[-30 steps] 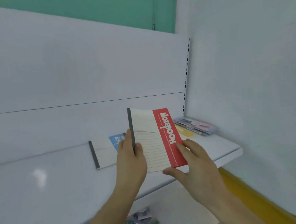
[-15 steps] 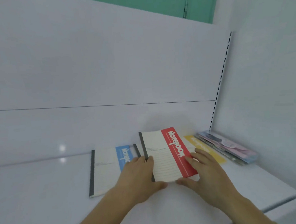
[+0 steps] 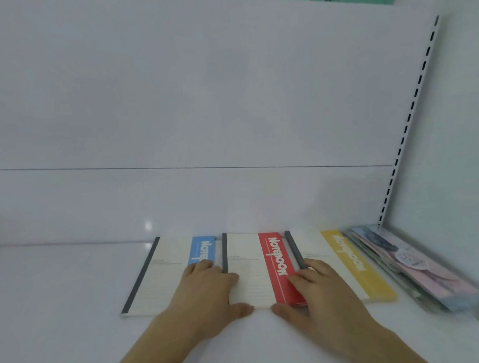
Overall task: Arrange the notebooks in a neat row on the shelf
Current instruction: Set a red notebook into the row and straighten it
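1. While three notebooks lie flat side by side on the white shelf (image 3: 57,307), the red notebook (image 3: 255,268) sits in the lower centre of the frame, between the blue notebook (image 3: 168,274) to its left and the yellow notebook (image 3: 340,259) to its right.
2. Each notebook's long axis runs from the shelf's front edge toward the back panel, dark spine on the left, coloured title band on the right.
3. Left hand (image 3: 209,291) lies flat across the seam between blue and red covers, grip wide, thumb at the red one's near edge.
4. Right hand (image 3: 317,292) rests flat over the seam between red and yellow, grip wide too.
5. A stack of pastel booklets (image 3: 414,268) lies at lower right, just beside the yellow notebook.
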The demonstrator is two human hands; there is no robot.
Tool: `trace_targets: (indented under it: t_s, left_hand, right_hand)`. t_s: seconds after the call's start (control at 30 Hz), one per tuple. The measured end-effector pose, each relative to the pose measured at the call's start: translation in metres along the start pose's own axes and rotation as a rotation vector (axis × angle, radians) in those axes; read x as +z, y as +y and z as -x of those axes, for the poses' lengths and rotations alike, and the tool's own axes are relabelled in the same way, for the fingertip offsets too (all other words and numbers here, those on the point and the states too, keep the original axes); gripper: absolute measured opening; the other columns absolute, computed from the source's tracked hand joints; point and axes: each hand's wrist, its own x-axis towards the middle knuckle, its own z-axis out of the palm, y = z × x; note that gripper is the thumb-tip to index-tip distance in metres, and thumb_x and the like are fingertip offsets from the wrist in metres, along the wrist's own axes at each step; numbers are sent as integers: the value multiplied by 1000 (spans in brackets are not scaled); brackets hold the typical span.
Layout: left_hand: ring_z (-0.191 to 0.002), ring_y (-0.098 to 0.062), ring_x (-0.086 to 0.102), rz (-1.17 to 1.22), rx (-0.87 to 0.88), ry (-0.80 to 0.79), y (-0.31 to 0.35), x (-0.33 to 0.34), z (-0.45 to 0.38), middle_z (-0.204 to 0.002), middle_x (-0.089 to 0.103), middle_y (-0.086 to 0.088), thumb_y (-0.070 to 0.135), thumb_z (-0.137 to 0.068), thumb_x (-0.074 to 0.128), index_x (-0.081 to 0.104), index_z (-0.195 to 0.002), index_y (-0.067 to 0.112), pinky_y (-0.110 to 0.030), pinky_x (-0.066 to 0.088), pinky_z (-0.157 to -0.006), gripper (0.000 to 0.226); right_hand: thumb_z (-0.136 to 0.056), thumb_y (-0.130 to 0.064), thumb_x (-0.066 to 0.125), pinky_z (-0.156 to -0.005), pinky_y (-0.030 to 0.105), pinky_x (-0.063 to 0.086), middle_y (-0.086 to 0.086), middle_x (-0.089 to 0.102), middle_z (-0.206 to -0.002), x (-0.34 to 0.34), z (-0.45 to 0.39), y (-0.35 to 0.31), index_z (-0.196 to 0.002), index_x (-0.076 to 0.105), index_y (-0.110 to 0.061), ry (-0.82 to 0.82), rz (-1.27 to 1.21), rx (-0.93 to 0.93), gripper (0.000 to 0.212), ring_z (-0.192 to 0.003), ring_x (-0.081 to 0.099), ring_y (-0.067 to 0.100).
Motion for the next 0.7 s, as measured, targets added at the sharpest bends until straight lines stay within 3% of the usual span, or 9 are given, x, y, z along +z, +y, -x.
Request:
trace_targets:
  t_s: [0.13, 0.27, 0.37, 0.53, 0.7]
  left_hand:
    - [-108, -20, 51, 70, -29, -54, -2, -6, -5, -107, 59, 0, 71, -82, 57, 60, -115, 23, -34, 43, -92, 58]
    - [-108, -21, 51, 65, 5, -130, -9, -8, -9, -108, 56, 0, 68, -83, 58, 59, -120, 23, -36, 45, -94, 58]
    - [-103, -20, 53, 73, 17, -122, -12, -8, -10, -104, 58, 1, 67, -84, 58, 60, -111, 23, -36, 46, -91, 52]
    - [-117, -18, 44, -54, 64, -65, -11, -5, -6, -113, 57, 5, 70, -88, 46, 55, -127, 26, -33, 28, -109, 59]
    - [-137, -19, 31, -43, 50, 52, -7, -4, 5, -142, 44, 4, 69, -90, 45, 39, -145, 25, -36, 21, -118, 71]
  right_hand:
    - [-78, -85, 22, -115, 29, 23, -13, 57, -126, 0, -6, 9, -128, 57, -27, -54, 7, -36, 84, -135, 29, 13]
    - [-76, -87, 27, -116, 27, 20, -14, 54, -126, 1, -11, 13, -131, 54, -27, -107, -26, -23, 86, -136, 25, 11]
    - [-75, -88, 26, -115, 27, 22, -14, 54, -124, 1, -13, 13, -130, 54, -27, -105, -33, -25, 87, -133, 27, 10]
    - [-76, -88, 22, -116, 29, 22, -14, 48, -129, -1, -10, 11, -133, 52, -28, -98, -12, -12, 87, -136, 25, 11]
    - [-81, -80, 25, -119, 31, 16, -9, 30, -150, -9, -7, 5, -141, 42, -29, -76, -28, -29, 81, -145, 12, 15]
